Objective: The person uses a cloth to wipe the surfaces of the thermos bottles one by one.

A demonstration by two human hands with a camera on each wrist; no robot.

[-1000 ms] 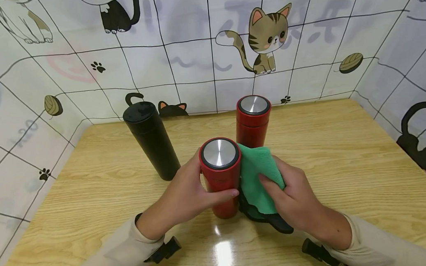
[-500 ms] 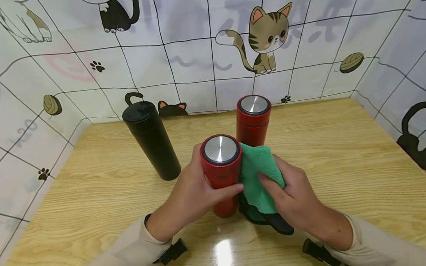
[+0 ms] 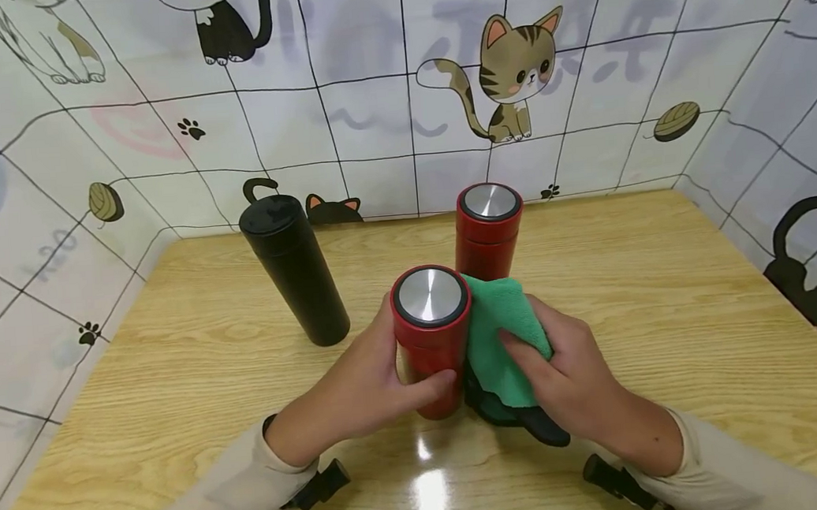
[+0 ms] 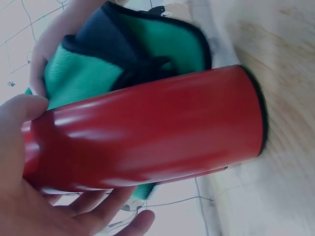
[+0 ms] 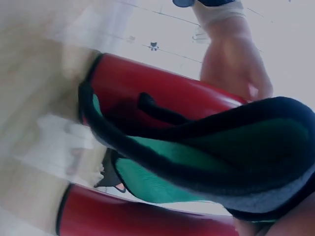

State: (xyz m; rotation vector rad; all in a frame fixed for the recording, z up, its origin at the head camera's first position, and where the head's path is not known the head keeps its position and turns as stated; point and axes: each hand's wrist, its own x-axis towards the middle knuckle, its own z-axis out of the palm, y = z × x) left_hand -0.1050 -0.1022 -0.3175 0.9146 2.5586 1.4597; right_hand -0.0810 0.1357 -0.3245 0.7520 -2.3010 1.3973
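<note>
My left hand (image 3: 364, 388) grips a red vacuum flask (image 3: 432, 348) with a brushed-metal lid top, thumb across its front. In the left wrist view the red flask (image 4: 157, 130) shows its smooth body and black base rim, close to the wooden surface. A green cloth (image 3: 503, 335) with dark edging is held by my right hand (image 3: 566, 366), thumb on top, against the flask's right side. The right wrist view shows the cloth (image 5: 162, 187) folded, its dark border (image 5: 197, 177) hanging in loops beside the flask (image 5: 162, 88).
Behind the cloth stands a second red flask (image 3: 488, 233). A tall black flask (image 3: 296, 271) is on the left, beyond my left hand. All are on a wooden table (image 3: 667, 284), enclosed by white sheets (image 3: 363, 116) printed with cats.
The held flask's top has dipped slightly toward me and a little right, and the left thumb has slid lower with it. The right hand and cloth have barely shifted.
</note>
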